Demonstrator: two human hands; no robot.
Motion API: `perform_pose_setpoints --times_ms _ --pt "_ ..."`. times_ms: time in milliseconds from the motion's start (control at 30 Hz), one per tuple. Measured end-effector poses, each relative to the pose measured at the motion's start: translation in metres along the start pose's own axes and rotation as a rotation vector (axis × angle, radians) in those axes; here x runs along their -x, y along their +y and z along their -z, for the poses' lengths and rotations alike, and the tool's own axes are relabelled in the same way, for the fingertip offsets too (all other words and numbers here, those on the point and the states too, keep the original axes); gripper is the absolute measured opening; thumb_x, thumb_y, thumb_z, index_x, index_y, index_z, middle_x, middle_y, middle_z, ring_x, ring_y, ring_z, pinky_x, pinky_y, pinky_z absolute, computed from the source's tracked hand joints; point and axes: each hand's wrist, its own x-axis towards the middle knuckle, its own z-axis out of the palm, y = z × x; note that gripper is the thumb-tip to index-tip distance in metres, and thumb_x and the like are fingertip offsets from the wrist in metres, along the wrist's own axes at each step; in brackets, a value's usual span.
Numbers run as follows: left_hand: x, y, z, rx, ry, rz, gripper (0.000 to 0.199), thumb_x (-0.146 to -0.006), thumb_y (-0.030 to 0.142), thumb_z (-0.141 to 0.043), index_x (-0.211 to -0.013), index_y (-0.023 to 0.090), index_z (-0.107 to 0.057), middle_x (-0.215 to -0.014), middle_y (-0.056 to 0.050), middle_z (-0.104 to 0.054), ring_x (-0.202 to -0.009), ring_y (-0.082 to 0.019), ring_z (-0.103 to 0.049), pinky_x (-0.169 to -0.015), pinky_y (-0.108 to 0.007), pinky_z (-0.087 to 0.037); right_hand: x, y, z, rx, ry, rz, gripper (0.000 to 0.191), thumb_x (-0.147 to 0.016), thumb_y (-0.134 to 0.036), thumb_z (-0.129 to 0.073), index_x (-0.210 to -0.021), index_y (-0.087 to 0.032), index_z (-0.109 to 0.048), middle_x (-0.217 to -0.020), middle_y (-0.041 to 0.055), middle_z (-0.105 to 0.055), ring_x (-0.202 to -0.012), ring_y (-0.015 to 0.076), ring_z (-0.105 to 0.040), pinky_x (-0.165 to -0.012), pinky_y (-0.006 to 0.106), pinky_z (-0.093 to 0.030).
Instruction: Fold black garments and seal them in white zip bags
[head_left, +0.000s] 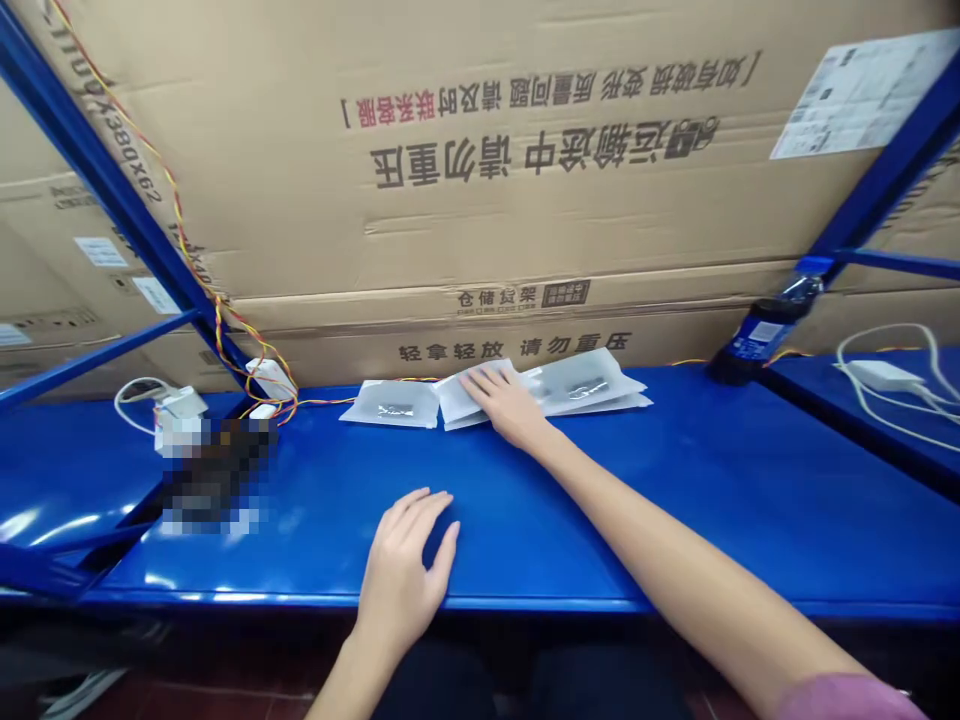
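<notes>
Along the back of the blue shelf [337, 490] lies a row of frosted plastic pouches. My right hand [506, 400] reaches across with its fingers stretched flat on the middle pouch [457, 400]. To its left is a single pouch [394, 403] with something dark showing inside. On the right, another pouch [581, 383] overlaps at least one more. Near the front edge, my left hand [409, 560] rests on or just over the shelf, fingers loosely extended and thumb apart, holding nothing.
Large cardboard boxes [465, 230] stand behind the shelf. A dark bottle with a blue label [761, 335] leans by the right post. White adapters [180, 410] and twisted red-yellow wires [281, 385] lie at left, beside a pixelated dark object. A white charger [885, 376] with cable sits far right.
</notes>
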Motion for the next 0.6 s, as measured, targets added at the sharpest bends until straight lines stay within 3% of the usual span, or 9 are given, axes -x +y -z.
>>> perform_pose_setpoints --times_ms 100,167,267,333,433,533,600 --pt "-0.013 -0.008 0.008 0.077 -0.065 0.024 0.024 -0.101 0.026 -0.065 -0.123 0.023 -0.073 -0.114 -0.009 -0.081 -0.112 -0.027 -0.076 -0.094 -0.046 -0.065 0.012 -0.011 0.001 -0.060 -0.004 0.016 0.074 -0.081 -0.003 -0.057 -0.154 -0.006 -0.050 -0.159 0.0254 -0.051 -0.151 0.0411 -0.043 -0.123 0.067 -0.032" --pt "-0.036 -0.025 0.015 0.096 -0.153 -0.021 0.024 -0.100 0.025 -0.066 -0.122 0.023 -0.073 -0.117 -0.008 -0.080 -0.111 -0.025 -0.076 -0.095 -0.041 -0.064 0.020 -0.021 0.013 -0.237 0.014 0.026 0.081 -0.074 -0.005 -0.058 -0.154 -0.007 -0.050 -0.160 0.0225 -0.051 -0.151 0.0383 -0.042 -0.123 0.063 -0.034" --pt "-0.086 -0.067 0.017 -0.162 -0.243 -0.218 0.025 -0.100 0.017 -0.057 -0.121 0.019 -0.072 -0.123 -0.011 -0.076 -0.116 -0.026 -0.072 -0.102 -0.044 -0.059 0.025 -0.040 0.031 -0.518 -0.023 -0.029 0.056 -0.076 -0.006 -0.055 -0.129 -0.012 -0.070 -0.128 0.0170 -0.073 -0.122 0.0320 -0.064 -0.105 0.049 -0.051" --pt "-0.118 -0.095 0.013 -0.227 -0.267 -0.236 0.021 -0.098 0.017 -0.058 -0.112 0.016 -0.073 -0.118 -0.014 -0.076 -0.112 -0.031 -0.071 -0.098 -0.047 -0.058 0.026 -0.052 0.037 -0.573 -0.098 -0.073 0.032 -0.079 -0.008 -0.056 -0.102 -0.016 -0.077 -0.100 0.0119 -0.078 -0.095 0.0281 -0.070 -0.089 0.041 -0.055" --pt "-0.146 -0.123 0.007 -0.271 -0.314 -0.237 0.027 -0.100 0.019 -0.052 -0.079 0.017 -0.069 -0.084 -0.009 -0.071 -0.088 -0.026 -0.071 -0.086 -0.039 -0.057 0.025 -0.062 0.037 -0.627 -0.225 -0.116 0.016 -0.078 -0.008 -0.061 -0.081 -0.018 -0.074 -0.086 0.0090 -0.078 -0.082 0.0264 -0.071 -0.081 0.038 -0.053" --pt "-0.142 -0.118 0.006 -0.288 -0.345 -0.230 0.033 -0.094 0.015 -0.055 -0.062 0.020 -0.059 -0.065 -0.006 -0.062 -0.071 -0.023 -0.065 -0.077 -0.036 -0.054 0.023 -0.061 0.032 -0.719 -0.363 -0.227 0.009 -0.085 -0.015 -0.066 -0.077 -0.017 -0.069 -0.082 0.0106 -0.078 -0.077 0.0259 -0.073 -0.073 0.034 -0.054" --pt "-0.125 -0.098 0.007 -0.287 -0.362 -0.228 0.029 -0.088 0.011 -0.059 -0.061 0.021 -0.058 -0.062 -0.007 -0.061 -0.069 -0.025 -0.064 -0.073 -0.037 -0.053 0.022 -0.059 0.027 -0.826 -0.478 -0.325 0.027 -0.099 -0.032 -0.057 -0.080 -0.017 -0.067 -0.078 0.0108 -0.077 -0.065 0.0222 -0.072 -0.060 0.031 -0.054"
